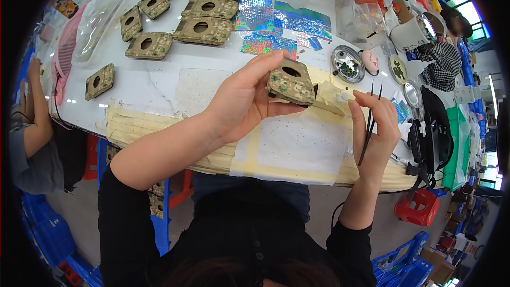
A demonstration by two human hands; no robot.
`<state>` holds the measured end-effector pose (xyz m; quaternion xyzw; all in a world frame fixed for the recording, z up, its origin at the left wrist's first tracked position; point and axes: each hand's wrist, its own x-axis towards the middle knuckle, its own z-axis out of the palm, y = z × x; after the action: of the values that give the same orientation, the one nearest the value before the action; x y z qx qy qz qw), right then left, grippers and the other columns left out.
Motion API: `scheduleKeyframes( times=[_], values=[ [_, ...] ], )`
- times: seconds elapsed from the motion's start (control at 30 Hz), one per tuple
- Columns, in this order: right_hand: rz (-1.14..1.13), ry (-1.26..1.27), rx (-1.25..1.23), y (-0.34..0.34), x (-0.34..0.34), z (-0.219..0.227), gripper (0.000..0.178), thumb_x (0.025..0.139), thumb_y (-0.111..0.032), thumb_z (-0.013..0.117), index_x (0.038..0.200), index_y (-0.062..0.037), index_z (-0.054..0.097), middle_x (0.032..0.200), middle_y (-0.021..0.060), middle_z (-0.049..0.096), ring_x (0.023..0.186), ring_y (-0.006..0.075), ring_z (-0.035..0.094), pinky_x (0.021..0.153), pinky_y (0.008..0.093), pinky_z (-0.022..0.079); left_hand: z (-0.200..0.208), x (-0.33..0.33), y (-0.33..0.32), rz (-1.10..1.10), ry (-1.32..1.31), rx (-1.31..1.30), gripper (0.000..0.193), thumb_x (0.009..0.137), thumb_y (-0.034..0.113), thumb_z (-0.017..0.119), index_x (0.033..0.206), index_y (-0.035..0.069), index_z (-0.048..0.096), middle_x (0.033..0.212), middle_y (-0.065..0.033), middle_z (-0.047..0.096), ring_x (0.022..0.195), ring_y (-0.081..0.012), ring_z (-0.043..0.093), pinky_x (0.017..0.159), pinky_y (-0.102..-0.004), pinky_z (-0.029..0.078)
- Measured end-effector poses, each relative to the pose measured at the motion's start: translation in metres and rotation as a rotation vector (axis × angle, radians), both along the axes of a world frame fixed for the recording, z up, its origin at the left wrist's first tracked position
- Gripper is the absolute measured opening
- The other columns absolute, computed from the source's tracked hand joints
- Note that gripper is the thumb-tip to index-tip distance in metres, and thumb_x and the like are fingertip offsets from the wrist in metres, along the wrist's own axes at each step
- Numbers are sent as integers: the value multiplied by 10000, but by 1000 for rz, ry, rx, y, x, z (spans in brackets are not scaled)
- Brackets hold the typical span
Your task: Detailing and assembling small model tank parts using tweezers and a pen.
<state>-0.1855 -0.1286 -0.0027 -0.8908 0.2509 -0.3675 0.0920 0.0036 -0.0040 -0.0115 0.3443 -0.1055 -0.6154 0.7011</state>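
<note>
My left hand [239,95] is closed around a camouflage-painted model tank hull [289,87] with a round hole in its top, tilted above the table. My right hand [381,127] holds dark tweezers [367,137] between its fingers, their points upward. Its thumb and forefinger come close to a small whitish piece [342,96]; whether they touch it I cannot tell. Just right of the hull stands a block covered in yellowish tape [330,101]. Below both hands lies a white sheet [289,151] sprinkled with tiny dark specks, taped along its edges.
More camouflage hulls [202,31] are grouped at the far left, one [99,82] apart. Shiny holographic sheets [255,8] lie beyond my hands. A round metal dish [348,65] holds small dark green bits. A black bag [438,127] and green tray [458,149] are at right.
</note>
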Motion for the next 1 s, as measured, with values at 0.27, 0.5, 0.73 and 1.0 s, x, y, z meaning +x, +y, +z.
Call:
scheduleKeyframes(
  times=[0.27,0.5,0.73,1.0],
  values=[
    [-11,-110,-27,5,-1,8,120,737,1,705,841,-27,653,782,117,625,717,218,576,645,286,436,-1,0,0,-12,8,-16,401,965,309,393,1289,75,418,1176,-136,553,1016,-306,611,793,-369,562],
    [193,-355,93,27,10,33,98,790,10,649,887,11,636,811,111,633,696,166,566,645,254,429,-3,0,0,-38,10,-33,413,968,319,376,1299,74,412,1186,-139,550,992,-304,615,744,-360,560],
    [415,-431,607,35,33,25,69,914,-42,537,934,24,544,828,92,636,748,99,614,669,192,448,-2,-1,1,-57,-33,-28,423,967,344,370,1312,103,409,1154,-125,579,959,-270,626,722,-354,543],
    [449,-411,648,35,37,21,72,926,-44,516,936,27,523,814,106,652,746,130,644,684,220,490,-1,-2,1,-79,-44,-31,433,964,362,376,1313,108,411,1134,-126,589,945,-255,635,717,-351,544]
  ],
)
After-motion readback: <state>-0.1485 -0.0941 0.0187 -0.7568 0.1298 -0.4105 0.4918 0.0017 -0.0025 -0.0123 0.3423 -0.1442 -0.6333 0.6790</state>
